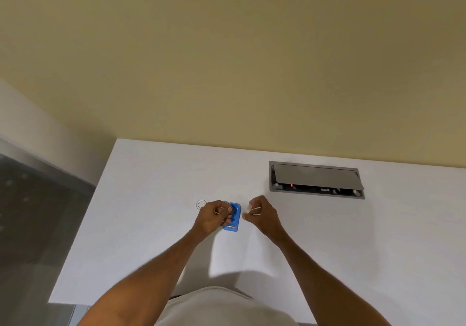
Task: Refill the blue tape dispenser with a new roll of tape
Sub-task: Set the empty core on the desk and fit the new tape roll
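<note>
A small blue tape dispenser (234, 216) lies on the white table (151, 199), its metal cutter toward me. My left hand (214, 216) grips its left side, fingertips curled over the top. Just right of it, my right hand (262, 213) hovers with thumb and fingers pinched on a pale, partly hidden thing that looks like a tape roll (253, 211). A clear ring (201, 203), perhaps a tape core or roll, lies flat on the table behind my left hand.
A grey recessed power box (316, 179) with its lid ajar sits in the table at the back right. The table's left edge drops to a dark floor (37, 212). A beige wall rises behind the table.
</note>
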`<state>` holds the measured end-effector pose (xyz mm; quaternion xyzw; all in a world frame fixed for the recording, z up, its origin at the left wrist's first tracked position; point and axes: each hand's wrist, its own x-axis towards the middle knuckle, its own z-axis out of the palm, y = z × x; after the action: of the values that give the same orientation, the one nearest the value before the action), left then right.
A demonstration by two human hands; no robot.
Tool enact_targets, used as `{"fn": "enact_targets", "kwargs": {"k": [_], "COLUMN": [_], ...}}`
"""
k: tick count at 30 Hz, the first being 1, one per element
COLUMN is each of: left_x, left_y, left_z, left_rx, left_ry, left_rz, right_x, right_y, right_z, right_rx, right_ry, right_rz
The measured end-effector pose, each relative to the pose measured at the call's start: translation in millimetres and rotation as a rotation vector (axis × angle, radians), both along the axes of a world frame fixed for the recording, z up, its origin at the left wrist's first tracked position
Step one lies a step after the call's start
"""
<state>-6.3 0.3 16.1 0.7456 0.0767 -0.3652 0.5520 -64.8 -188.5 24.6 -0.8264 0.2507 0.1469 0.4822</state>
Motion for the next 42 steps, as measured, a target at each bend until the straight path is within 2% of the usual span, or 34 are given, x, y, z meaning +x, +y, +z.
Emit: {"fn": "enact_targets", "kwargs": {"k": [8,18,24,29,42], "left_x": [2.9,5.9,5.3,6.0,7.4], "left_y": [4.2,4.0,0.2,0.4,-0.1], "left_z": [16.0,22.6,21.6,24.6,25.6], "left_rx": [0.064,0.151,0.25,0.244,0.29], "left_ry": [-0.238,-0.422,-0.487,-0.547,-0.549], "left_rz": [0.022,-0.136,-0.174,-0.199,-0.251], "right_x": [13.0,12.6,14.0,14.0,10.5], "right_y": [14.4,24.9,25.3,24.3,27.4], "right_z": [9.2,14.2,17.5,16.6,17.5], "right_rx": [-0.05,0.037,0.046,0.067,0.089], "right_ry": [-0.168,-0.218,-0.219,-0.219,-0.233], "right_rz": [0.22,0.165,0.138,0.129,0.077]}}
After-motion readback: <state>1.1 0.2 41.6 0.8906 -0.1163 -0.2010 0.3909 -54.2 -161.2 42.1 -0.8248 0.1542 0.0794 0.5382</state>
